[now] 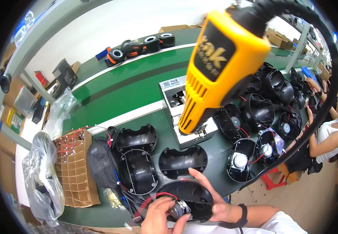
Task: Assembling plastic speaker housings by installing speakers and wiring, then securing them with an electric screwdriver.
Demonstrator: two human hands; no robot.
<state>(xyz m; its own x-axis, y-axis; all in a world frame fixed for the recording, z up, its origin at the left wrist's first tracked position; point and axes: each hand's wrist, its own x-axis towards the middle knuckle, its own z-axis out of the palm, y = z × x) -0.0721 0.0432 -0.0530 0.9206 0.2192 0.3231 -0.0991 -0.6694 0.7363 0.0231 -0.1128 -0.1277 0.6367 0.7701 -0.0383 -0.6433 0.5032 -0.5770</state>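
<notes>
Bench (pixel 83 214), dark green, runs out beyond the held shell (pixel 198 193), which is at its near edge. Yellow power tool (pixel 223 62) hangs above and beyond the held shell, apart from it; pale fixture box (pixel 196 141) beyond it too, under the tool. Empty half-shell (pixel 183 160) just beyond the held shell; a speaker-fitted shell (pixel 234 150) off to its right. Right hand (pixel 215 204) grips the held shell's right side, thumb on the near wall, a finger up along the far rim. Left hand (pixel 159 216) at the held shell's left end, pinching the speaker (pixel 180 209) between fingertips and thumb. Speaker sits inside the held shell, left part, directly at those fingertips, across from the right hand. Red wire (pixel 163 193) at the held shell's left rim. Step looks like placing the speaker; whether it's seated, can't tell. Next move likely calls for squaring the speaker up, right hand bracing, wire kept unpinched.
</notes>
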